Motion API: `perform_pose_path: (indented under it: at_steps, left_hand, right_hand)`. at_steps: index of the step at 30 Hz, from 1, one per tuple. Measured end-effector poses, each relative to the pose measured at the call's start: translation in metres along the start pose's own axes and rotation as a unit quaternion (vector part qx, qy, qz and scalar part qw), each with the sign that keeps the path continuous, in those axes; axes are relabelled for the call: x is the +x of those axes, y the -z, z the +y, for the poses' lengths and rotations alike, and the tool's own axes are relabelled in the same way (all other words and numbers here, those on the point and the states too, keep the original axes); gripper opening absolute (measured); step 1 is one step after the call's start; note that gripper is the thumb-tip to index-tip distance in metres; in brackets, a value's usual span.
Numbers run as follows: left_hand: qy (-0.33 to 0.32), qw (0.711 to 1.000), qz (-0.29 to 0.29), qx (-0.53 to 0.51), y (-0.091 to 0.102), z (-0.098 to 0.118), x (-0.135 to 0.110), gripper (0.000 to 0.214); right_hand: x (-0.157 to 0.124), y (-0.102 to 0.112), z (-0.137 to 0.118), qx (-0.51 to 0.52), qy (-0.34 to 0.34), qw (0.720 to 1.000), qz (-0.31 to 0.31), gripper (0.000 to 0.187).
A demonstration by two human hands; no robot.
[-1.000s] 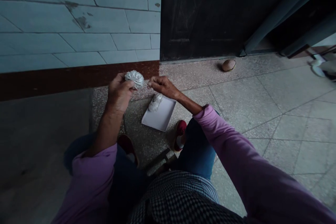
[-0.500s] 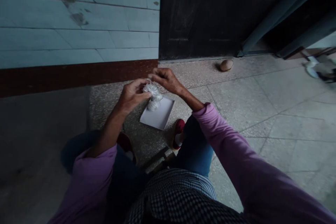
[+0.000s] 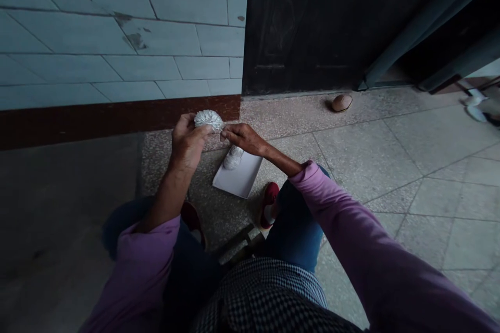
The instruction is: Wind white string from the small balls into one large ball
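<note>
A white, frilled pompom-like ball (image 3: 208,120) is gripped in my left hand (image 3: 189,140), with the thumb across its near side and the fingers behind it. My right hand (image 3: 244,137) is closed in a pinch at the ball's right edge, where pale thin strands seem to run into the fingertips. Just below the hands, a shallow white box lid (image 3: 242,179) lies on the floor. In its upper left part rest white rounded bundles (image 3: 233,158) of similar look, partly covered by my right hand.
A tiled wall (image 3: 164,36) and a dark door (image 3: 297,26) stand in front of me. By the door, a brownish round object (image 3: 341,103) sits on the floor. My red shoes (image 3: 270,195) flank the lid. White and dark items (image 3: 476,106) lie at far right.
My left hand has moved up and left with the white ball, turning its frilled face upward. My right hand has dropped lower, to the ball's right side. The view has shifted slightly.
</note>
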State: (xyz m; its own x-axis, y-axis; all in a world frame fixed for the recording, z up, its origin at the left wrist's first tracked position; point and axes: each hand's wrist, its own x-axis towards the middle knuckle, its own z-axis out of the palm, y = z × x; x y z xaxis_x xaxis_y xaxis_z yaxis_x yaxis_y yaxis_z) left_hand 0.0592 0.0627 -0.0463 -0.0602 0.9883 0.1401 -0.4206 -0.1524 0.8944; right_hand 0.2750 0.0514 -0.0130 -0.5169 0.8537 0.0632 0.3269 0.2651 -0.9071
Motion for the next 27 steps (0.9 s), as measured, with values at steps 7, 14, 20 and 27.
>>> perform_pose_path:
  at_steps: [7, 14, 20, 27]
  left_hand:
    - [-0.069, 0.977, 0.012, 0.2, -0.005, 0.007, -0.001, 0.045]
    - [0.064, 0.97, -0.159, 0.174, -0.011, 0.019, -0.023, 0.061]
    - [0.107, 0.971, -0.187, 0.107, -0.02, 0.021, -0.028, 0.065]
    - [0.097, 0.973, -0.161, 0.136, -0.026, 0.015, -0.026, 0.046]
  right_hand:
    - [-0.013, 0.001, -0.012, -0.038, 0.065, 0.996, -0.045, 0.043]
    - [-0.004, 0.028, -0.021, -0.005, -0.015, 0.992, 0.125, 0.063]
    - [0.007, 0.024, -0.008, 0.036, -0.003, 0.989, 0.141, 0.066]
    - [0.01, 0.024, -0.01, 0.019, -0.026, 0.991, 0.133, 0.062]
